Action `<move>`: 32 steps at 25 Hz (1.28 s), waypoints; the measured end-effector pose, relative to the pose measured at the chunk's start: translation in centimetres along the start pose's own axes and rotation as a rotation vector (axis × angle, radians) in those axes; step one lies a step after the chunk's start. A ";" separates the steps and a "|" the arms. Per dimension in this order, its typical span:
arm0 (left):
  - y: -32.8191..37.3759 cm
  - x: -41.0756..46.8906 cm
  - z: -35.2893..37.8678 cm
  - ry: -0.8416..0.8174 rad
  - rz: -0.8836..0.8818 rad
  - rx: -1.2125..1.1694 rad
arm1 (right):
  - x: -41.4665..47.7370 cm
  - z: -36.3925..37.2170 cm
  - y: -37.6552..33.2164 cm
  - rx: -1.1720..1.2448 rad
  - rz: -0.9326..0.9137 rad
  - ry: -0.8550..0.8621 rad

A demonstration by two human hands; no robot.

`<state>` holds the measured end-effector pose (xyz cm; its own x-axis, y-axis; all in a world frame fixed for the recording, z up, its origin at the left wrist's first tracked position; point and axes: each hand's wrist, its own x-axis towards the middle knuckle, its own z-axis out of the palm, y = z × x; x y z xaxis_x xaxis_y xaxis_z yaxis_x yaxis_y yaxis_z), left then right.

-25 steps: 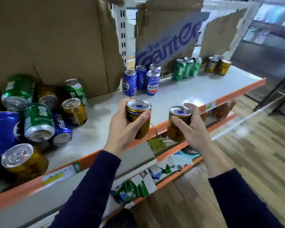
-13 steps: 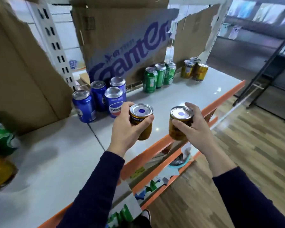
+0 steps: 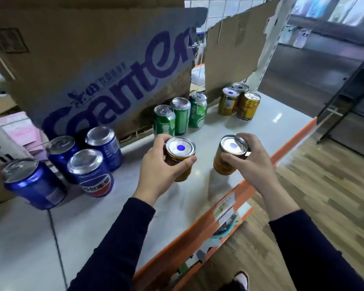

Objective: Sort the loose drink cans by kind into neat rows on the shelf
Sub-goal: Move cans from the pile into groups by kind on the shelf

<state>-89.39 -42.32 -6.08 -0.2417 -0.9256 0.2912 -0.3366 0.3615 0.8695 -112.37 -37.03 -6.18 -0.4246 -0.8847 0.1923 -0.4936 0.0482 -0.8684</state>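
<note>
My left hand (image 3: 158, 171) grips a gold can (image 3: 180, 151) with a blue dot on its lid, held above the grey shelf (image 3: 267, 127). In my right hand (image 3: 251, 164) is a second gold can (image 3: 227, 158) of the same kind, held upright near the shelf's front edge. On the shelf stand several blue Pepsi cans (image 3: 90, 173) at the left, three green cans (image 3: 180, 115) in the middle and three gold cans (image 3: 240, 101) at the far right.
Torn cardboard sheets (image 3: 105, 66) lean along the back of the shelf. An orange rail (image 3: 210, 227) with price labels runs along the front edge. Below is a lower shelf with boxes, and wooden floor (image 3: 324, 175) lies to the right. A black rack (image 3: 349, 85) stands far right.
The view has swung right; the loose can pile at the left is gone from sight. Both hands have carried their gold cans rightward along the shelf, past the blue cans toward the green ones.
</note>
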 end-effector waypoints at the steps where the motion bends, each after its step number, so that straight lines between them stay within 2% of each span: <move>1: -0.1 0.8 1.2 0.002 0.001 0.010 | 1.4 -0.5 0.8 0.004 0.000 -0.007; 8: 1.7 6.9 11.7 0.164 0.028 0.095 | 12.9 -6.9 7.5 0.003 -0.040 -0.081; 14: 4.8 10.6 20.1 0.286 -0.120 0.125 | 24.3 -13.6 11.6 -0.051 -0.090 -0.121; 20: 6.2 11.6 23.8 0.351 -0.193 0.229 | 32.3 -13.3 13.1 -0.020 -0.214 -0.213; 29: 6.3 13.4 26.5 0.427 -0.255 0.268 | 34.7 -12.0 15.4 0.056 -0.241 -0.470; 32: 5.9 14.9 27.1 0.446 -0.252 0.245 | 32.3 -13.0 17.1 0.014 -0.237 -0.472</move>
<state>-119.68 -50.92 -7.39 0.2631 -0.9251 0.2737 -0.5487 0.0899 0.8312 -144.42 -58.76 -8.85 0.0874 -0.9832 0.1601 -0.5230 -0.1821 -0.8326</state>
